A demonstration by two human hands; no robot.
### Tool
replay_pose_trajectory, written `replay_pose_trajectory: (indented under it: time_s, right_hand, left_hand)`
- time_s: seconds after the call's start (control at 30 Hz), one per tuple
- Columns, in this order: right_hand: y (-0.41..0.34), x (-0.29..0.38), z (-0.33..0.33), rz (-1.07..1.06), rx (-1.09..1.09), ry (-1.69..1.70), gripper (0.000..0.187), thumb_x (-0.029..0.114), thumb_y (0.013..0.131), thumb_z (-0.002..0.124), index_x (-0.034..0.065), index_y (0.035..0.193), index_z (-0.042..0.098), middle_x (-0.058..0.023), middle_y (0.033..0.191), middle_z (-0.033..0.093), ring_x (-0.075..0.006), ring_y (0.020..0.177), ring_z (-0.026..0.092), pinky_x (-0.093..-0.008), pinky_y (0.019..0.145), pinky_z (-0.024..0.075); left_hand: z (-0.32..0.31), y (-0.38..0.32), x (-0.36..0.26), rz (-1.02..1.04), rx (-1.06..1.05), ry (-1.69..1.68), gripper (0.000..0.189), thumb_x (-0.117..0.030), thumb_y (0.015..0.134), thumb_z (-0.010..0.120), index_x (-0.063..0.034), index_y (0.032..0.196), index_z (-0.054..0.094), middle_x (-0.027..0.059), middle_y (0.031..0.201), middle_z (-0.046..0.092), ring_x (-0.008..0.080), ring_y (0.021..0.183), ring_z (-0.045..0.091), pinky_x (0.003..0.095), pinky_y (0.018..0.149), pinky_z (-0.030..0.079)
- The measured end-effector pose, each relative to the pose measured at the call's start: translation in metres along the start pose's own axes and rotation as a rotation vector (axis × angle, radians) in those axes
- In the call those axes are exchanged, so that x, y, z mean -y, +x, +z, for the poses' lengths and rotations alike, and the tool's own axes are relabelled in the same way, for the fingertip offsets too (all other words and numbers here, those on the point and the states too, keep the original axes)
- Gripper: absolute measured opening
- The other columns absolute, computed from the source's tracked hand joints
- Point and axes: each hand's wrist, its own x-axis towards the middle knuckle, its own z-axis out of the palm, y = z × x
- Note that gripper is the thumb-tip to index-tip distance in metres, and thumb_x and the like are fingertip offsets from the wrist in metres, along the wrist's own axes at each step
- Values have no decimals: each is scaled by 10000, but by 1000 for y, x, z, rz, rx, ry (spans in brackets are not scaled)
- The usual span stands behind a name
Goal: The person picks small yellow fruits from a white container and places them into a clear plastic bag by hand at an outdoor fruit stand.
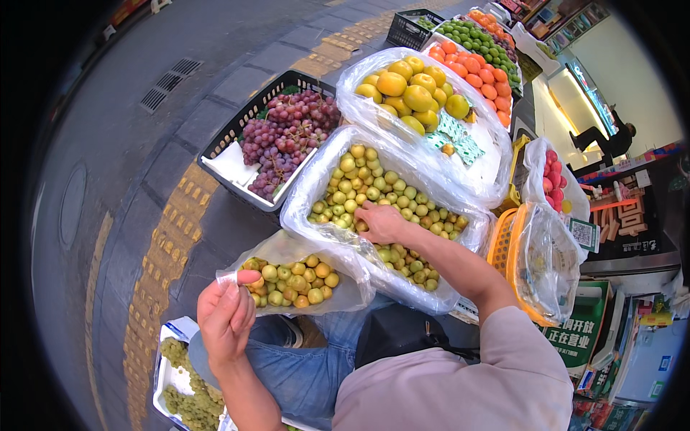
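My left hand pinches the rim of a clear plastic bag between thumb and fingers. Round yellow-green fruits, some tinged orange-brown, fill the bottom of the bag, which spreads open over my knees. My right hand reaches into a crate lined with clear plastic, its fingertips down among small round green-yellow fruits that look like jujubes. Whether those fingers have closed on a fruit is hidden. The bag's right side lies against the crate's near edge.
A black crate of red grapes stands beyond, left of a plastic-lined box of large yellow fruits. Orange fruits lie behind. Yellow baskets adjoin the crate on the right. Green grapes sit at lower left. A person is in the shop.
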Motion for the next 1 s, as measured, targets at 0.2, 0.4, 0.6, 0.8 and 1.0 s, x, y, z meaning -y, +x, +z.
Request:
replay_pose_trajectory:
  time_s: [0.2,0.4,0.6,0.8,1.0]
  right_hand:
    - [7,0,-8,121,39,132,347,323,676,701,106,947,710,-121,900,668,-294,871,647,-416,768,522]
    - [-5,-6,-38,366,-6,1505,420,283,818,691,-20,1103,630,-143,999,687,-204,763,681,-291,667,552]
    - [-25,29,-75,32,224,2285,452,383,940,492,-24,1111,590,-224,1155,624,-229,768,690,-273,647,563]
    - [-25,76,-84,-40,470,2320,504,438,959,449,-11,1153,567,-283,1179,594,-244,790,693,-287,674,572]
    - [-25,150,-55,-15,201,1464,389,233,901,646,-8,1203,602,-123,1083,673,-137,912,645,-274,776,526]
  left_hand:
    - [0,-1,-1,6,-9,2,306,-130,983,466,133,1112,555,-57,505,364,13,393,271,179,393,229]
    - [3,0,-2,-8,-10,13,325,-125,973,453,140,1127,563,-54,514,387,15,425,295,190,423,248]
    - [1,-1,-2,-4,-14,10,311,-135,981,462,136,1101,556,-59,504,364,10,397,275,177,395,224]
    - [7,3,-1,4,-8,-3,312,-128,981,456,143,1102,552,-57,506,362,11,399,275,175,395,226]
    - [1,0,0,0,-17,13,314,-118,982,445,142,1120,554,-54,504,366,18,402,276,183,402,231]
